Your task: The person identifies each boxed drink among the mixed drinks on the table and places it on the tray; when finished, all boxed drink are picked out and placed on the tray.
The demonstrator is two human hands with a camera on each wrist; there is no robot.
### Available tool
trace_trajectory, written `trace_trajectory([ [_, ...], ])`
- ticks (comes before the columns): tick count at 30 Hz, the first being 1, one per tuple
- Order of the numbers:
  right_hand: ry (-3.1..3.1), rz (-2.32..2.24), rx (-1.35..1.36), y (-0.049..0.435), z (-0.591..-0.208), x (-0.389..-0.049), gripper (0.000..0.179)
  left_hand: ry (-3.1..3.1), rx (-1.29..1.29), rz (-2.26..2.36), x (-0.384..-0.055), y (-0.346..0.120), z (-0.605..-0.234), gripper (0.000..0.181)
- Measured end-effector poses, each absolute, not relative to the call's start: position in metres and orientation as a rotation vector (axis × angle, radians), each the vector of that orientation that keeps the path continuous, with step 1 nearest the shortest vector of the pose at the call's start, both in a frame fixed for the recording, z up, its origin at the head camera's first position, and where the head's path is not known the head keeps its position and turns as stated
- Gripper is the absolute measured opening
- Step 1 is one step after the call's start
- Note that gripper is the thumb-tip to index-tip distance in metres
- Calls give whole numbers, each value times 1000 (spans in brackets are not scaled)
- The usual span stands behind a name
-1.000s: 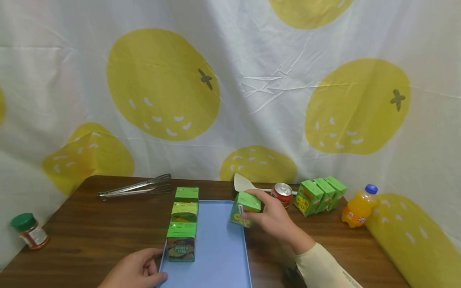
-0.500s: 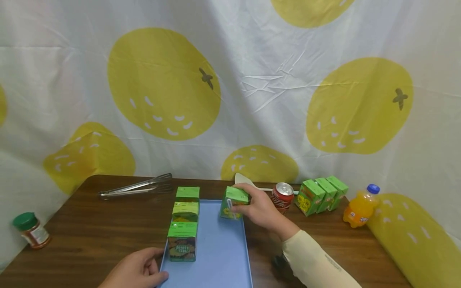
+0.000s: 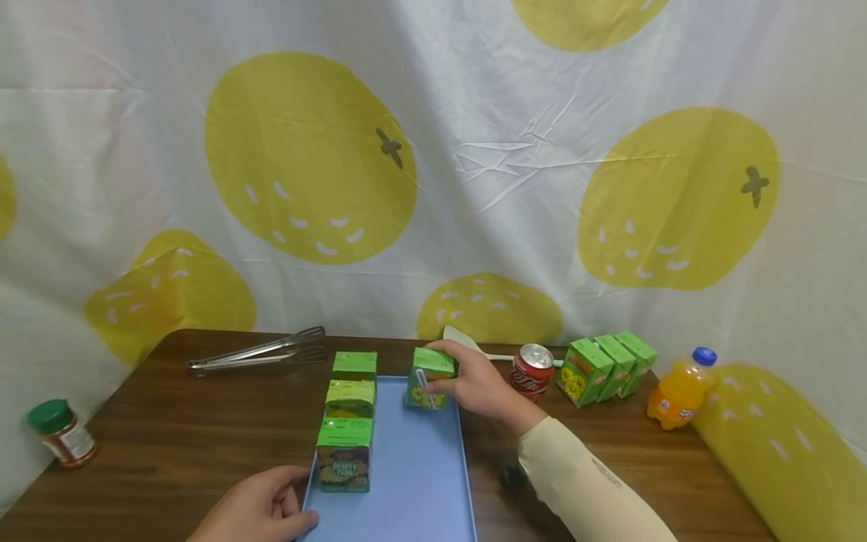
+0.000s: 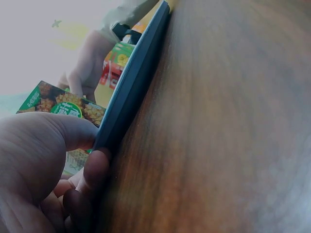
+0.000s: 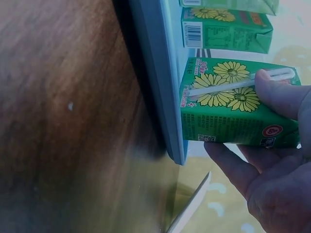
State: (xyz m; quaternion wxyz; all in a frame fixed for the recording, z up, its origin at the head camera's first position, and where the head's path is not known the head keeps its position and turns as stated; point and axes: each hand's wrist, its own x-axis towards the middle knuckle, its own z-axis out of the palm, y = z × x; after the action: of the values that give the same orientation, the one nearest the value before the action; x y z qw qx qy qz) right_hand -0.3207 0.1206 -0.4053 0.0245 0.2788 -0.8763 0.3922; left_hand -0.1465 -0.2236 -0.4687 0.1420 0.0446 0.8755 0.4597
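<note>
My right hand (image 3: 477, 385) grips a green juice box (image 3: 429, 369) with yellow flowers, its straw stuck on the front. The thumb lies over the straw side and the fingers are behind, as the right wrist view shows. The box stands upright at the far right corner of the blue tray (image 3: 420, 470), its base at the tray surface. On the tray's near left edge, my left hand (image 3: 252, 506) pinches the rim between thumb and fingers. A row of three green-topped drink boxes (image 3: 344, 455) lines the tray's left side, beside that hand.
Right of the tray stand a red soda can (image 3: 532, 370), three more green juice boxes (image 3: 585, 373) and an orange soda bottle (image 3: 679, 391). A white spatula (image 3: 501, 357) lies behind. Metal tongs (image 3: 260, 352) and a green-capped spice jar (image 3: 62, 434) are at the left.
My right hand has carried the juice box leftward, from over the tray's right edge to inside its far right corner. The left hand stays at the rim.
</note>
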Motion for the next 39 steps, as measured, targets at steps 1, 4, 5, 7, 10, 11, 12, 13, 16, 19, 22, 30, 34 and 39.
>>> trace_trajectory([
  [1,-2712,1207,873,120,-405,-322,54,2527,126,1325,-147,-224,-469,69],
  [4,-2716,1188,904,120,-406,-325,54,2527,124,1324,-147,-224,-470,69],
  [5,-2716,1180,915,120,-406,-326,54,2527,122,1323,-147,-224,-470,70],
  [7,-2718,1165,934,120,-407,-328,55,2527,123,1323,-147,-224,-470,69],
  [10,-2728,1145,950,119,-408,-331,57,2525,132,1326,-147,-224,-469,69],
  [11,-2731,1138,954,119,-408,-332,57,2523,135,1328,-147,-224,-469,69],
  [12,-2733,1134,958,119,-409,-333,57,2522,142,1330,-146,-224,-469,69],
  [13,-2734,1129,961,119,-409,-334,57,2520,145,1332,-146,-224,-468,69],
  [16,-2739,1122,972,118,-409,-335,57,2515,152,1335,-146,-224,-467,70],
  [19,-2740,1119,985,116,-408,-336,57,2512,137,1330,-146,-224,-466,70],
  [22,-2740,1122,993,114,-408,-336,57,2510,116,1324,-146,-224,-468,71],
  [30,-2738,1132,987,114,-408,-338,57,2504,118,1329,-147,-227,-472,75],
  [34,-2743,1129,973,114,-409,-339,58,2509,119,1323,-147,-226,-470,74],
  [39,-2749,1123,971,114,-410,-340,58,2506,127,1329,-147,-224,-468,71],
])
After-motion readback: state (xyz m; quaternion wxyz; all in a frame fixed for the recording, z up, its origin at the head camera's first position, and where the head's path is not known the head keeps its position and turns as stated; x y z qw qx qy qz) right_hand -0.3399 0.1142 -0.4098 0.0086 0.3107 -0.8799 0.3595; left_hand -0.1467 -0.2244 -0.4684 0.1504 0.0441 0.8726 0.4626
